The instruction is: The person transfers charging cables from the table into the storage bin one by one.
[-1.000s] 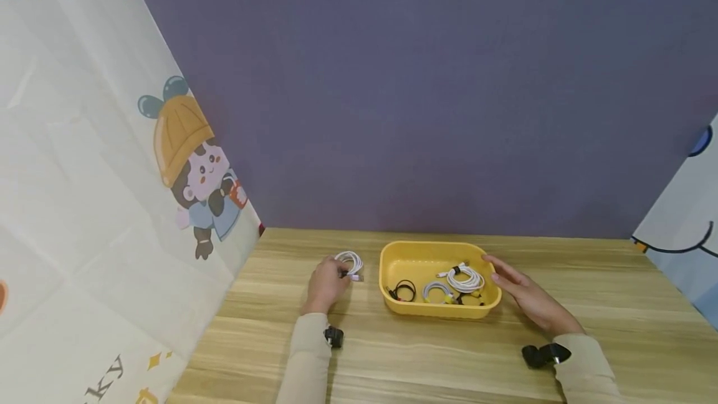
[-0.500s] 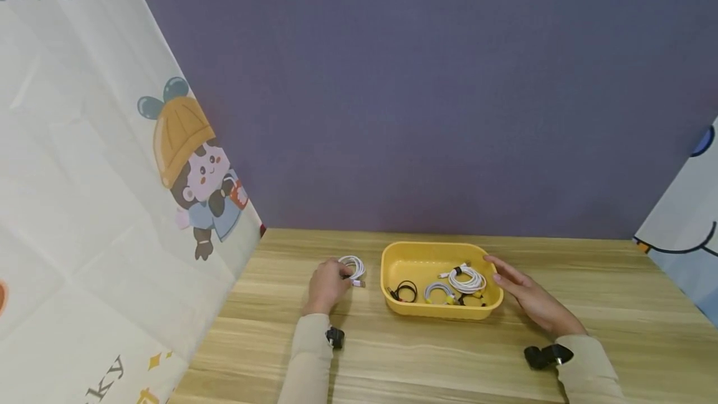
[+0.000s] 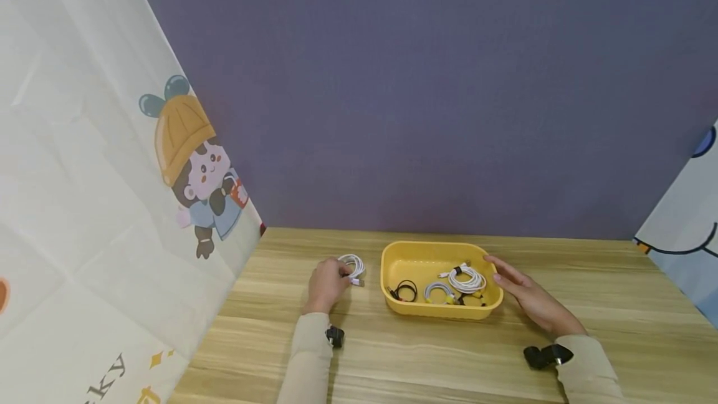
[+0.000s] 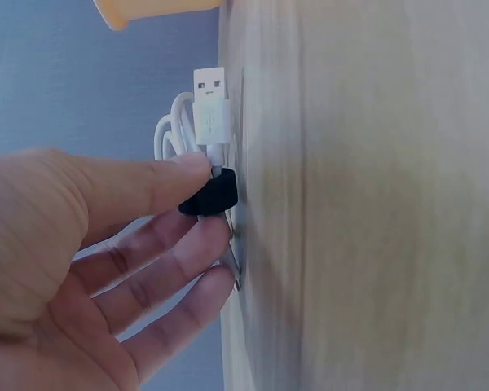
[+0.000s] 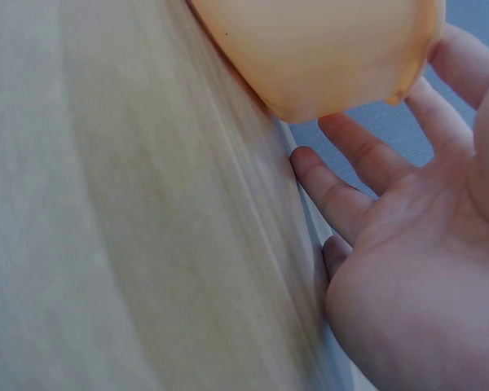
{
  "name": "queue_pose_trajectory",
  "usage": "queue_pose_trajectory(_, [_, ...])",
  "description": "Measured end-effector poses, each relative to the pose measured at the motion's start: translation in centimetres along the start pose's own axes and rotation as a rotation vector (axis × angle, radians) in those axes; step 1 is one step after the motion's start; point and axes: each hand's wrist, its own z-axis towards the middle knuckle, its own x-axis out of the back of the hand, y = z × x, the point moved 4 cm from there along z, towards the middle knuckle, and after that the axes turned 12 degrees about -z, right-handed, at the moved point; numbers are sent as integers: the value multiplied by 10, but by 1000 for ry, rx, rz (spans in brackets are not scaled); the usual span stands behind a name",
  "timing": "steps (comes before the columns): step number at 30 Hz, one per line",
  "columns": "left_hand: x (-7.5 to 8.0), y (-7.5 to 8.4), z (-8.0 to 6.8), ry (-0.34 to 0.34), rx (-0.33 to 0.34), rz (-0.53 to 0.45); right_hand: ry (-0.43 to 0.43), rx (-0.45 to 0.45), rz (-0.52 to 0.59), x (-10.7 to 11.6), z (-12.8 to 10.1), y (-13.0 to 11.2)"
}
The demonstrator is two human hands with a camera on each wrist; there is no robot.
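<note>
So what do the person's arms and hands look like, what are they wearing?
Both hands are bare: the left hand and right hand wear no gloves or rings that show. Each arm has a long beige sleeve, and a small black device is strapped at each wrist.

The cable [image 3: 353, 265] pinched in the left hand [image 3: 325, 283] is white, bound by a black strap [image 4: 210, 196]. The tub [image 3: 406, 307] against the right hand [image 3: 527, 301] is yellow, with white and black coils inside. The table [image 3: 426, 354] is pale wood-grain; both sleeves are beige.
</note>
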Motion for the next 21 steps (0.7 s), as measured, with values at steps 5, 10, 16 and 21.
queue_pose_trajectory(5, [0,1,1,20,-4,-20,-1,10,-5,1,-1,-2])
queue_pose_trajectory(10, [2,2,1,41,-12,-24,6,-2,-5,1,-1,-1])
queue_pose_trajectory(16, [3,5,2,55,-12,-28,5,5,-20,1,0,-1])
queue_pose_trajectory(21, [4,7,2,73,-14,-67,-3,-4,-13,1,-1,-1])
